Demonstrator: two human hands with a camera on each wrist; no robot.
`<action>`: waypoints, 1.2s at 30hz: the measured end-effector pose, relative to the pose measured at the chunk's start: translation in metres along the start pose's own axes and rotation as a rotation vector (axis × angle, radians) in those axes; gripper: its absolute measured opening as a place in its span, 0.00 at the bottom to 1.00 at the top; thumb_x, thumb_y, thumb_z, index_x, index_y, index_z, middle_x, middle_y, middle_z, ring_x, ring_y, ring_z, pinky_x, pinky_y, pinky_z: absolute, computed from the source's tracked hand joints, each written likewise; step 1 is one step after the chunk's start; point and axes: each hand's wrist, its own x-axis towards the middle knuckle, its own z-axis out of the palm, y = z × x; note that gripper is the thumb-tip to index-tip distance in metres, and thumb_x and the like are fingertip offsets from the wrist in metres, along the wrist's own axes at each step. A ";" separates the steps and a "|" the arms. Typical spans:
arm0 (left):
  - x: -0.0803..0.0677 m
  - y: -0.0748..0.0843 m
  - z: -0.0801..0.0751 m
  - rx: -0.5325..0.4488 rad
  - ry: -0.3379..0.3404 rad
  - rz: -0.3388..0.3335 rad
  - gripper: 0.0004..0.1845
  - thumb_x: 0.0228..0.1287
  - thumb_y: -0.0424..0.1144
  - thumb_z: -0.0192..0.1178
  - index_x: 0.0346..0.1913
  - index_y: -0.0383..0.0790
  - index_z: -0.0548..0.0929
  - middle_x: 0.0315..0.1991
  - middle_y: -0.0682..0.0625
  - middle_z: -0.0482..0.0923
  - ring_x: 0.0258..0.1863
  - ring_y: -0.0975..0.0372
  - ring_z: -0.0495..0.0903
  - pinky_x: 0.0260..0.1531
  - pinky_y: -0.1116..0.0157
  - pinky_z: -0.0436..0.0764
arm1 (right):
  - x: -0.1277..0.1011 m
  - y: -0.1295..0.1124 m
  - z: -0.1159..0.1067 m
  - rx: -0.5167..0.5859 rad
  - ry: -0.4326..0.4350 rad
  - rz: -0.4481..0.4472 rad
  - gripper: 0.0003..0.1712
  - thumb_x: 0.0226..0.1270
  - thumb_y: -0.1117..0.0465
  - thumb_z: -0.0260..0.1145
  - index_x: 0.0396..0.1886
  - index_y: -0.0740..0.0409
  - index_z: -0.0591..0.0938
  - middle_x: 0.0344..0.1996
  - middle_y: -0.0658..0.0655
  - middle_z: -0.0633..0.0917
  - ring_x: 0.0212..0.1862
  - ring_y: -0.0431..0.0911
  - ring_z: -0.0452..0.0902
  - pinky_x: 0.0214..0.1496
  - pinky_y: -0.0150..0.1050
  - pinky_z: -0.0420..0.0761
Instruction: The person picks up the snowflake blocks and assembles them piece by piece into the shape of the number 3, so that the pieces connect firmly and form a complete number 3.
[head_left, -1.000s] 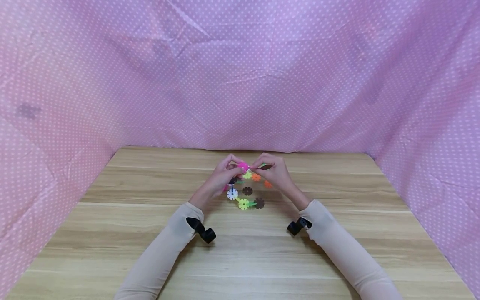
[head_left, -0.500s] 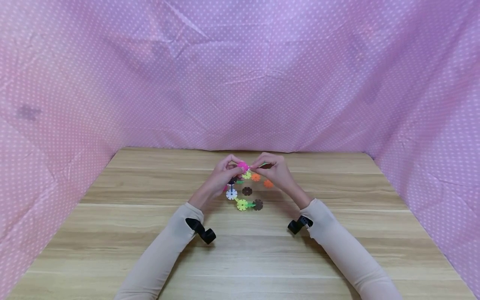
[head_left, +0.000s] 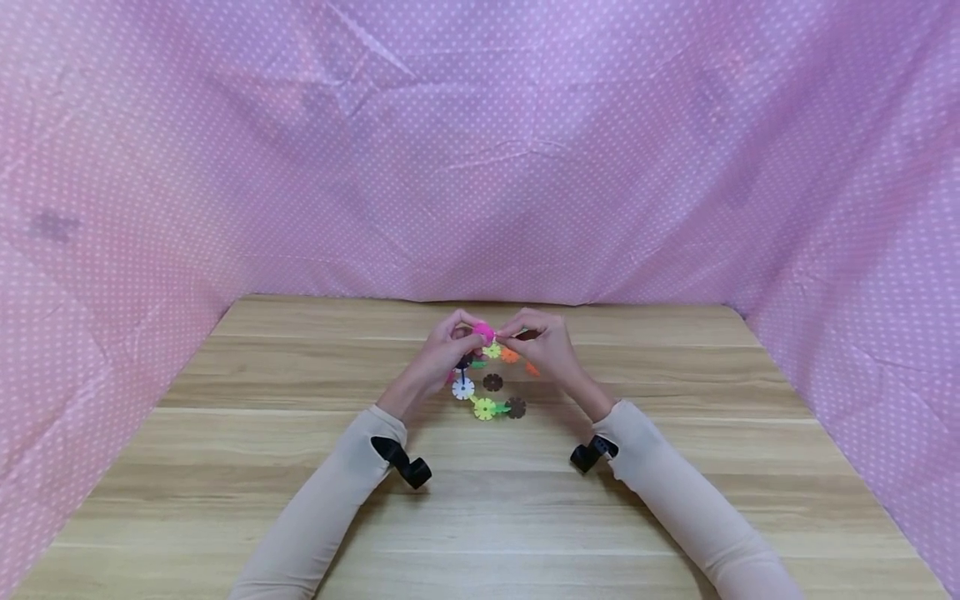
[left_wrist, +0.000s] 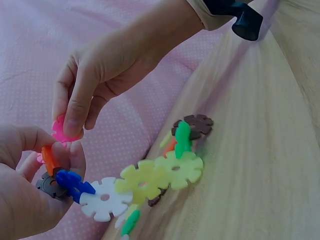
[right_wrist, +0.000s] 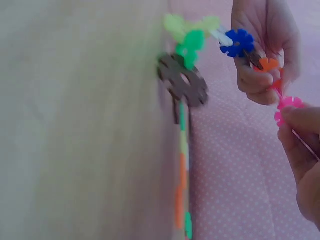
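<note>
A chain of toy snowflake discs (head_left: 484, 407) in white, yellow, green, brown and orange hangs from my hands down to the wooden table (head_left: 225, 467). My left hand (head_left: 467, 342) grips the chain's upper end, at its blue disc (left_wrist: 73, 183), dark disc and orange disc (left_wrist: 48, 159). My right hand (head_left: 512, 335) pinches a pink disc (head_left: 483, 333) between thumb and forefinger, right against that end. The pink disc (left_wrist: 60, 132) shows under the right fingertips in the left wrist view. In the right wrist view the pink disc (right_wrist: 287, 107) sits just below the left hand's (right_wrist: 262, 55) fingers.
Pink dotted cloth (head_left: 480, 150) walls the table at the back and on both sides. Loose brown disc (head_left: 492, 382) and orange discs (head_left: 510, 356) lie under the hands. A black camera mount sits on each wrist (head_left: 408, 467) (head_left: 588, 454).
Almost nothing. The right hand and forearm have edged slightly left; both hands keep their hold on the pink disc and the chain.
</note>
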 end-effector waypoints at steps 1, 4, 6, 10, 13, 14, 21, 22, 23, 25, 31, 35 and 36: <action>0.001 -0.001 0.000 -0.007 0.002 -0.012 0.09 0.72 0.28 0.57 0.51 0.36 0.74 0.48 0.37 0.81 0.37 0.57 0.82 0.47 0.58 0.86 | 0.000 0.004 0.001 -0.002 0.005 0.022 0.03 0.56 0.79 0.73 0.32 0.75 0.88 0.33 0.71 0.87 0.34 0.52 0.86 0.37 0.39 0.90; 0.002 -0.003 0.001 -0.016 0.003 -0.051 0.08 0.73 0.31 0.58 0.52 0.38 0.75 0.47 0.40 0.82 0.38 0.58 0.83 0.47 0.61 0.85 | 0.000 0.018 0.002 -0.011 0.006 0.095 0.04 0.57 0.77 0.74 0.33 0.74 0.88 0.34 0.70 0.87 0.36 0.54 0.86 0.38 0.35 0.89; 0.003 -0.004 0.001 -0.023 0.009 -0.073 0.09 0.72 0.32 0.59 0.52 0.38 0.76 0.44 0.45 0.83 0.37 0.59 0.82 0.47 0.62 0.85 | 0.000 0.024 0.000 -0.015 -0.012 0.141 0.05 0.57 0.75 0.75 0.34 0.72 0.88 0.35 0.69 0.88 0.37 0.55 0.85 0.38 0.31 0.88; 0.003 -0.003 0.000 -0.008 0.025 -0.113 0.10 0.71 0.34 0.60 0.52 0.39 0.78 0.41 0.48 0.83 0.38 0.60 0.83 0.48 0.62 0.85 | 0.004 0.023 -0.006 -0.023 -0.110 0.195 0.05 0.60 0.71 0.75 0.35 0.67 0.89 0.36 0.65 0.88 0.39 0.53 0.84 0.40 0.30 0.88; 0.004 -0.003 -0.001 0.016 0.020 -0.131 0.10 0.72 0.35 0.60 0.52 0.40 0.79 0.44 0.43 0.84 0.39 0.59 0.84 0.46 0.63 0.84 | 0.008 0.020 -0.015 -0.017 -0.196 0.215 0.05 0.61 0.69 0.75 0.37 0.65 0.89 0.37 0.64 0.89 0.40 0.52 0.85 0.41 0.31 0.88; 0.004 -0.003 -0.002 0.016 0.021 -0.133 0.10 0.72 0.35 0.60 0.52 0.39 0.79 0.43 0.43 0.84 0.39 0.59 0.84 0.45 0.64 0.84 | 0.009 0.019 -0.018 -0.019 -0.223 0.226 0.06 0.62 0.69 0.75 0.39 0.65 0.89 0.38 0.64 0.90 0.41 0.53 0.86 0.42 0.31 0.88; 0.006 -0.006 -0.005 -0.007 0.032 -0.131 0.12 0.71 0.32 0.59 0.54 0.35 0.79 0.40 0.48 0.84 0.39 0.59 0.84 0.41 0.70 0.85 | 0.017 0.010 -0.041 -0.060 -0.383 0.260 0.10 0.62 0.68 0.75 0.43 0.65 0.88 0.40 0.61 0.90 0.42 0.49 0.87 0.44 0.33 0.87; 0.006 -0.006 -0.006 -0.004 0.033 -0.133 0.12 0.71 0.31 0.59 0.54 0.35 0.79 0.39 0.50 0.84 0.38 0.60 0.84 0.40 0.70 0.85 | 0.018 0.009 -0.044 -0.066 -0.407 0.262 0.10 0.62 0.69 0.74 0.44 0.66 0.88 0.41 0.62 0.90 0.43 0.50 0.87 0.45 0.33 0.86; 0.006 -0.006 -0.006 -0.002 0.034 -0.136 0.12 0.71 0.31 0.59 0.54 0.35 0.79 0.37 0.51 0.83 0.38 0.60 0.83 0.40 0.70 0.85 | 0.019 0.008 -0.048 -0.074 -0.431 0.264 0.11 0.63 0.69 0.74 0.45 0.67 0.87 0.42 0.63 0.90 0.44 0.50 0.87 0.45 0.33 0.86; 0.005 -0.007 -0.007 -0.002 0.035 -0.140 0.12 0.70 0.31 0.59 0.54 0.35 0.79 0.38 0.50 0.83 0.37 0.61 0.83 0.40 0.71 0.85 | 0.021 0.008 -0.054 -0.084 -0.488 0.279 0.13 0.64 0.70 0.73 0.47 0.70 0.86 0.43 0.65 0.89 0.44 0.52 0.86 0.45 0.33 0.86; 0.005 -0.006 -0.008 0.005 0.031 -0.149 0.12 0.71 0.32 0.59 0.55 0.36 0.79 0.42 0.46 0.82 0.38 0.60 0.83 0.42 0.70 0.85 | 0.026 0.017 -0.067 -0.159 -0.661 0.317 0.15 0.64 0.72 0.70 0.49 0.75 0.83 0.42 0.70 0.88 0.45 0.56 0.85 0.46 0.35 0.87; 0.005 -0.005 -0.009 0.007 0.022 -0.144 0.12 0.72 0.33 0.59 0.55 0.35 0.79 0.44 0.43 0.83 0.38 0.61 0.83 0.43 0.69 0.84 | 0.025 0.028 -0.066 -0.246 -0.742 0.302 0.15 0.62 0.72 0.71 0.49 0.73 0.83 0.41 0.67 0.88 0.45 0.55 0.85 0.50 0.37 0.87; 0.005 -0.005 -0.009 0.008 0.020 -0.145 0.12 0.72 0.33 0.59 0.55 0.35 0.79 0.45 0.42 0.83 0.37 0.61 0.82 0.43 0.69 0.84 | 0.025 0.032 -0.065 -0.262 -0.752 0.296 0.16 0.62 0.72 0.72 0.49 0.72 0.83 0.42 0.67 0.88 0.46 0.55 0.85 0.51 0.38 0.87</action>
